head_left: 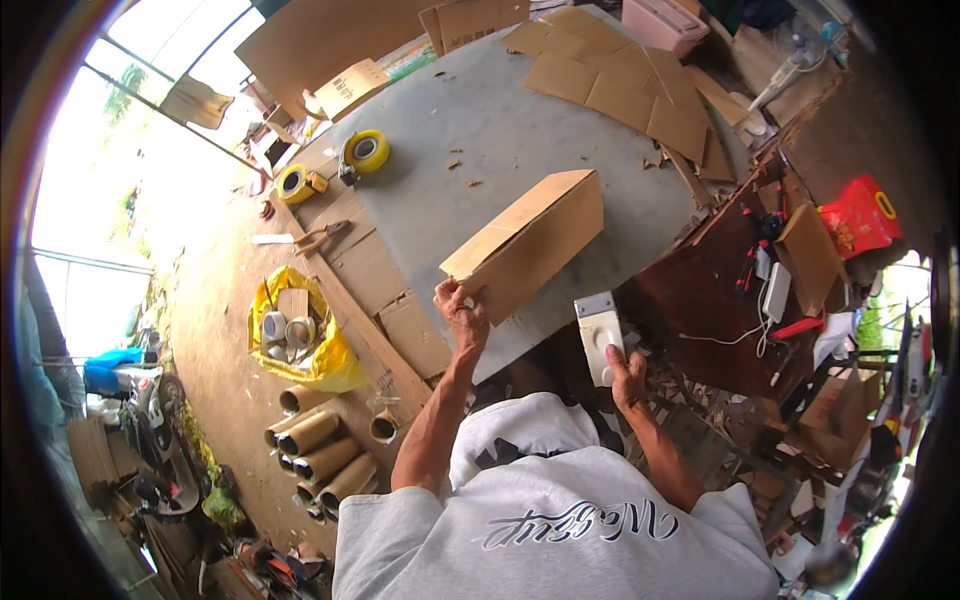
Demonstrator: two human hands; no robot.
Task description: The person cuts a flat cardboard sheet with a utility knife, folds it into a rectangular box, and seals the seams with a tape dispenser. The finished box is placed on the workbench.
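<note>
Cardboard box (545, 238), long and narrow, is held at its near left end by the left hand (464, 312), whose fingers are closed about the corner; it lies over the grey tabletop (430, 130), though whether its underside is fully supported cannot be told. A cream tool (600, 335) with a metal end is gripped by the right hand (628, 378), thumb laid along its face, apart from the box. For a steady hold, the box is best pressed down against the table, since it is gripped at one end only, and the fingers are best placed clear of the tool's metal end. Farther out, a yellow bag (345, 372) is seen standing open on the floor, with pale rolls (299, 333) and a cardboard piece inside. Beyond the table, the contents of a pink bin (664, 27) cannot be made out.
</note>
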